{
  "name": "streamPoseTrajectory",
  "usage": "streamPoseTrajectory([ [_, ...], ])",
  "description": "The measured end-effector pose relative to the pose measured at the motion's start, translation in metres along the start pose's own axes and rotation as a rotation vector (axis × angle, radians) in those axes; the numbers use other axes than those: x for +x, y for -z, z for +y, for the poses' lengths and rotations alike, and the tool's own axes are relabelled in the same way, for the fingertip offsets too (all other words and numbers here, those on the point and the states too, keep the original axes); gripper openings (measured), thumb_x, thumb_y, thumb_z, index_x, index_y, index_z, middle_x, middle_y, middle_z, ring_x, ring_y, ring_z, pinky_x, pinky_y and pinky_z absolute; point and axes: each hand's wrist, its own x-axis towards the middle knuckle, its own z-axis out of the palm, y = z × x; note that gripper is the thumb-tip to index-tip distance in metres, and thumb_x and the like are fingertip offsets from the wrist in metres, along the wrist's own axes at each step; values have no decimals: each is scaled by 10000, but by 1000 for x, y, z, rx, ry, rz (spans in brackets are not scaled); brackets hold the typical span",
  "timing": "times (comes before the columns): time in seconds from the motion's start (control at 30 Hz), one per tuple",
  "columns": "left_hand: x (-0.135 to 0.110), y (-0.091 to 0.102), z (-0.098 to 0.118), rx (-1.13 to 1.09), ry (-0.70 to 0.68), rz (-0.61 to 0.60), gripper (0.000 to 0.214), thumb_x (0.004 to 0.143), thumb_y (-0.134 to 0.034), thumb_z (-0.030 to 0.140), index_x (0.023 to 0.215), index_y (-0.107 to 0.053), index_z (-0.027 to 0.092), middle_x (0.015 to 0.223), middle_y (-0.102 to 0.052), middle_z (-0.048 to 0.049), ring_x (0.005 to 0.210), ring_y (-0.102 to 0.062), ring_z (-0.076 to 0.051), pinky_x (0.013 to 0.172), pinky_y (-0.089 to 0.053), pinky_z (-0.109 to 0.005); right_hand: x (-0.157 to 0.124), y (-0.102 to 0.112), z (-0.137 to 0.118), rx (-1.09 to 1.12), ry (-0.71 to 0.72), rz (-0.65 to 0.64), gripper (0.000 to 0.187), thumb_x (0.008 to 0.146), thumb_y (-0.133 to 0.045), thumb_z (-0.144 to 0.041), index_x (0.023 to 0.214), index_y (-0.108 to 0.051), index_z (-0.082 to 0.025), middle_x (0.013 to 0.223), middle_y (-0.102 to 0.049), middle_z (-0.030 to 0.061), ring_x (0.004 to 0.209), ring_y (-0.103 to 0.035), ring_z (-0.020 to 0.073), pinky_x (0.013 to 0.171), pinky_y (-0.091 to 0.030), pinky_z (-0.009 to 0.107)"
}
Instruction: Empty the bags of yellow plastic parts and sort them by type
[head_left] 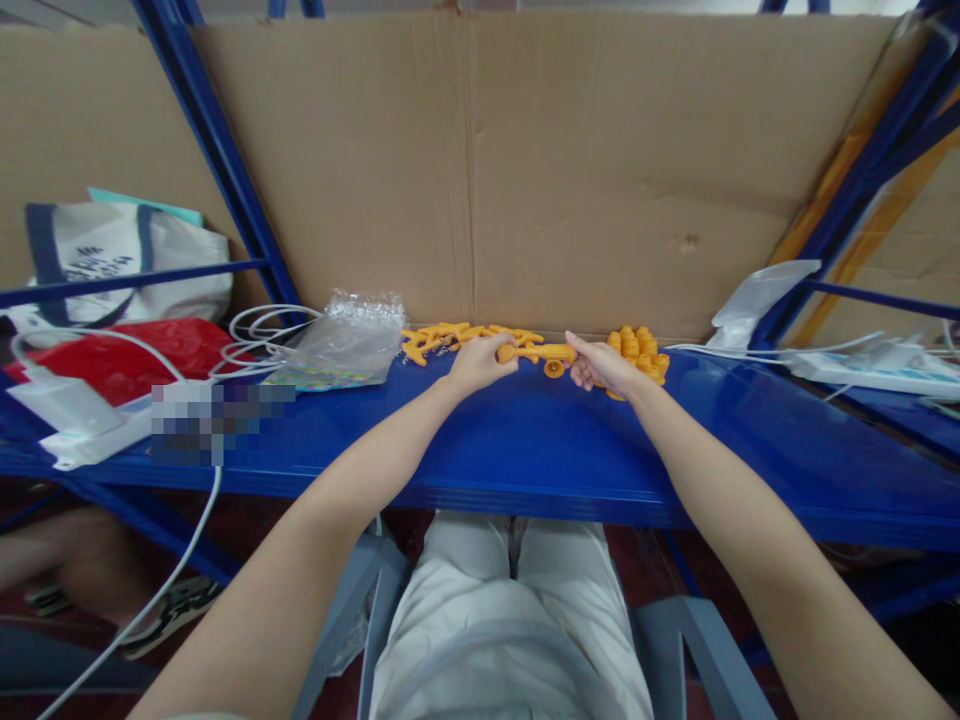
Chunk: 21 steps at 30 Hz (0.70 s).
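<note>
A long orange plastic piece (541, 352) spans the gap between my two hands, just above the blue shelf. My left hand (478, 366) is closed, its thumb and fingers pinching the rounded left end. At the other end, my right hand (602, 364) grips the thicker part, with its thumb along the top. A small round orange cup-like part (553, 369) shows just below the piece; whether it is joined to it I cannot tell. Behind my left hand lie several loose orange plastic parts (442, 336). A cluster of rounded orange parts (639, 350) stands beside my right hand, which partly covers it.
A clear plastic bag (341, 345) lies on the blue shelf (525, 450) at left, near white cables and a power strip (112, 430). A cardboard panel (585, 180) closes off the back. Another power strip (885, 372) is at right. A person's leg (75, 560) shows lower left.
</note>
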Motion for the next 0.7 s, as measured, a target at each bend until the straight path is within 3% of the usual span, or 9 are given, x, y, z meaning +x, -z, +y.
streamPoseTrajectory([
  [0.1, 0, 1, 2, 5, 10, -16, 328, 759, -697, 293, 1066, -754, 190, 815, -748, -47, 730, -670, -199, 668, -457, -265, 1, 1, 1, -35, -21, 38, 656, 808, -484, -858, 641, -541, -226, 427, -510, 34, 355, -410, 94, 373, -297, 241],
  [0.2, 1, 1, 3, 5, 27, -31, 326, 763, -694, 293, 1065, -756, 186, 810, -747, -46, 694, -657, -188, 656, -451, -262, 0, 4, -1, -55, -28, 33, 646, 812, -480, -856, 694, -561, -225, 495, -567, 52, 365, -433, 96, 364, -273, 234],
  [0.37, 0, 1, 2, 6, 34, -37, 317, 760, -696, 304, 1050, -757, 188, 782, -736, -40, 672, -641, -181, 648, -443, -258, -5, 11, -6, -34, 79, -39, 384, 811, -746, -573, 915, -613, -228, 753, -712, 42, 460, -531, 92, 389, -331, 198],
  [0.47, 0, 1, 3, 9, 41, -46, 320, 760, -691, 313, 1049, -754, 190, 780, -731, -41, 688, -643, -189, 652, -443, -261, -6, 13, -7, -55, 119, -71, 326, 808, -775, -483, 867, -613, -206, 726, -701, 24, 452, -496, 73, 390, -320, 188],
  [0.7, -1, 2, 5, -26, 60, -54, 314, 755, -686, 312, 1034, -758, 187, 758, -722, -38, 671, -632, -188, 654, -448, -269, -6, 11, -8, -114, 153, -40, 356, 835, -716, -532, 746, -593, -210, 641, -652, 26, 423, -445, 86, 397, -288, 226],
])
